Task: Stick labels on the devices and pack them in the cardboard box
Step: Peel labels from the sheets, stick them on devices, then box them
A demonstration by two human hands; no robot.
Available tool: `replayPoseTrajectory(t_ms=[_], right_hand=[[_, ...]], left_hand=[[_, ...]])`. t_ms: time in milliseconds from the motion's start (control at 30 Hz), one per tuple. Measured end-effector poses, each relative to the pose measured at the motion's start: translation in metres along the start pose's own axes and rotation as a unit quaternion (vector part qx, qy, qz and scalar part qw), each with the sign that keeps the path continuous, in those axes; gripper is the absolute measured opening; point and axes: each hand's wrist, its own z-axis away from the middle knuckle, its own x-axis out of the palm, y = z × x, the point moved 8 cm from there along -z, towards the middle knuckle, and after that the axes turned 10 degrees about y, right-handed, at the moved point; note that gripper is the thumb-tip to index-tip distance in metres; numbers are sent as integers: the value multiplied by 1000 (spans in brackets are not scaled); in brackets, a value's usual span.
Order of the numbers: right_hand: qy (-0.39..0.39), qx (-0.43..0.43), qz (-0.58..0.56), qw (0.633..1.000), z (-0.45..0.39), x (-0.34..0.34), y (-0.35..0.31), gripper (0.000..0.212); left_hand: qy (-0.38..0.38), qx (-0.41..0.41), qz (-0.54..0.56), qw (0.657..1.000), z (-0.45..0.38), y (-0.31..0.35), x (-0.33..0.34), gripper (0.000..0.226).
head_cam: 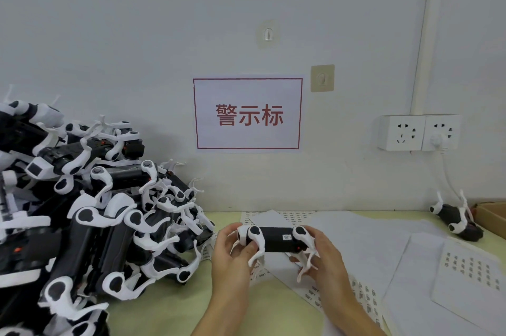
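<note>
Spanning both hands above the table, the device (pixel 275 238) was held with its long axis left-right, a small label (pixel 286 237) already stuck on top toward its right end. The left hand (pixel 232 249) was curled round one end, the right hand (pixel 320 249) round the other. The cardboard box (pixel 492 215) was seen well apart at far right, nearer the right hand, so packing was judged to come next.
</note>
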Motion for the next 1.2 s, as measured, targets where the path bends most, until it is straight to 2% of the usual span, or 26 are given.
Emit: replayPoseTrajectory(t_ms=[167, 367, 533, 733, 867, 1000, 1067, 1133, 1200], right_hand=[[-20, -25, 51, 998, 3, 5, -3, 24], [-3, -109, 105, 988, 9, 6, -15, 13], [-50, -178, 182, 966, 17, 16, -22, 9], [-93, -202, 227, 948, 17, 20, -27, 8], [-181, -158, 296, 925, 12, 26, -33, 15], [-264, -104, 398, 872, 8, 29, -39, 32], [-274, -82, 381, 879, 6, 28, -47, 30], [-277, -56, 341, 897, 3, 24, -55, 27], [-282, -13, 301, 911, -1, 14, -58, 34]], left_hand=[[-25, -5, 17, 1000, -1, 0, 0, 45], [-30, -72, 89, 993, 1, -11, 1, 32], [-9, -52, 56, 997, 2, -13, -3, 24], [-7, -51, 74, 996, 3, -8, -5, 25], [9, -25, 61, 998, 3, -5, -7, 28], [15, 16, 39, 999, 3, 1, -8, 23], [9, 34, 19, 999, 4, 5, -5, 18], [9, 38, 8, 999, 5, 6, -1, 30], [14, 40, 17, 999, 7, 8, 3, 39]])
